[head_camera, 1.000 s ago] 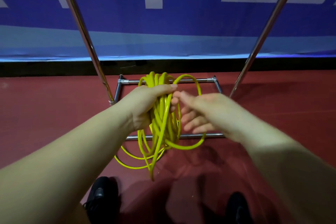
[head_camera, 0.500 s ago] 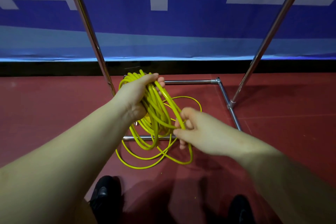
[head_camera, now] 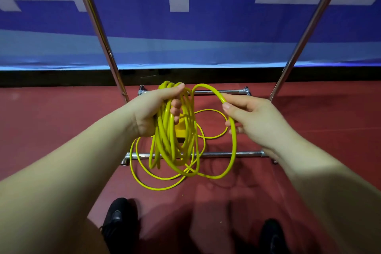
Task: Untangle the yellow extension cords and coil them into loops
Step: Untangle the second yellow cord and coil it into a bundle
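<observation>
Head view: we have the left hand (head_camera: 156, 109) wrapped round the top of the coil (head_camera: 175, 130), fingers curled through the bundle, so the gathered loops hang from it above the floor (head_camera: 51, 119). The right hand (head_camera: 253, 121) pinches one strand of the cord (head_camera: 232, 140) between thumb and fingers, holding a fresh, wider loop out to the right of the bundle; the two hands are apart. To do this step well, we judge the right hand should swing that loop up and lay it into the left palm at about the same size as the others, rolling the strand a little so it doesn't kink, while the left grip loosens only enough to take it in. Loose cord lies on the floor under the coil, some turns crossing each other, and it runs over the near bar of the frame (head_camera: 226, 153) and inside it; a yellow block, maybe the socket end, sits behind the bundle, hard to tell. Likely snags: slack catching on the near bar or its left corner. The slanted poles (head_camera: 99, 27) flank the hands, banner (head_camera: 206, 16) behind, shoes (head_camera: 117, 218) near the bottom edge, clear of the slack.
</observation>
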Tool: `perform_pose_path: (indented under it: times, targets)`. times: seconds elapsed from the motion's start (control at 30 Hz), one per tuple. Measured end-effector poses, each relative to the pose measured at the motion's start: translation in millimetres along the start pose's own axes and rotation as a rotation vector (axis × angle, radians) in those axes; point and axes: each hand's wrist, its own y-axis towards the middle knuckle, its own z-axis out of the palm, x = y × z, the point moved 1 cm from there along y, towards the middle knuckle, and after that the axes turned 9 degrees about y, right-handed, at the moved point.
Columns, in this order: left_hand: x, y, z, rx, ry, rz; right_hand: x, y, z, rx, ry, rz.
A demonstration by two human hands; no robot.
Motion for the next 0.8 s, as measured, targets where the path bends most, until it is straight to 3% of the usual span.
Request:
perform_pose_path:
  times: [0.33, 0.53, 0.7, 0.8]
  targets:
    - [10.2, 0.9, 17.3, 0.025, 0.132, -0.056, -7.4, -9.4, 18.8, 0.229, 0.246, 0.108]
    - [15.2, 3.0, 22.6, -0.050, 0.167, -0.033, -10.0, -10.7, 24.8, 0.267, 0.189, 0.073]
    - [15.0, 6.0, 23.5, -0.115, 0.074, -0.011, -13.8, -9.0, 28.9, 0.179, 0.093, 0.031]
    - [9.6, 7.7, 24.6, -0.142, -0.085, 0.028, -17.0, -11.5, 27.7, 0.366, -0.186, 0.054]
